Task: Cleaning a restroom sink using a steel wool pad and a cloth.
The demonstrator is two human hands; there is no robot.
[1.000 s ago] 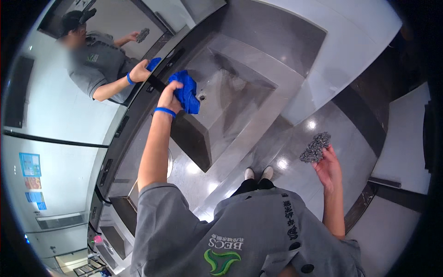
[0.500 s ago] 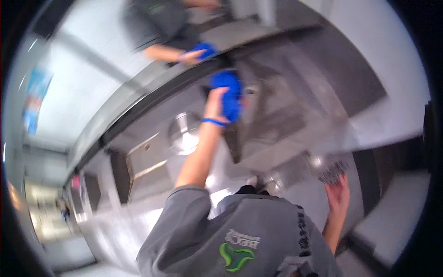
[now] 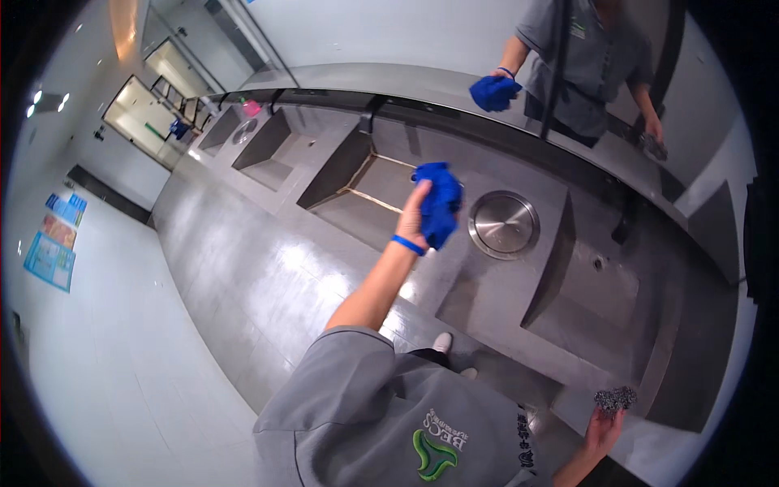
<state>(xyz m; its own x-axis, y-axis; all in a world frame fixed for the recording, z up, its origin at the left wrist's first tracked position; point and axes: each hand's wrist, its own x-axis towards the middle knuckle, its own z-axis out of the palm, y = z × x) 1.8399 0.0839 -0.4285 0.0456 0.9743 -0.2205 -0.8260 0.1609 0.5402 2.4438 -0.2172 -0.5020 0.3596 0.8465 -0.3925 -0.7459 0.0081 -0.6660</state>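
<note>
My left hand (image 3: 415, 213), with a blue band at its wrist, is closed round a bunched blue cloth (image 3: 439, 203). The arm reaches out over the counter, and the cloth hides part of the middle sink basin (image 3: 369, 191). Low at the right, my right hand (image 3: 603, 432) grips a grey steel wool scrubber (image 3: 615, 399) in its fingers, near the counter's front edge. Between the two hands lie a round steel lid (image 3: 504, 225), set into the counter, and the right sink basin (image 3: 584, 304) with its drain showing.
The long grey counter (image 3: 495, 304) runs away to the far left, with further basins and a pink bottle (image 3: 251, 106). Behind it a mirror (image 3: 365, 36) reflects me and the cloth. Dark taps (image 3: 625, 223) jut over the basins. A poster (image 3: 53, 252) hangs on the left wall.
My view has swung left along the counter. My left hand and the cloth have moved from the right basin's edge to the middle basin. The right hand still holds the scrubber.
</note>
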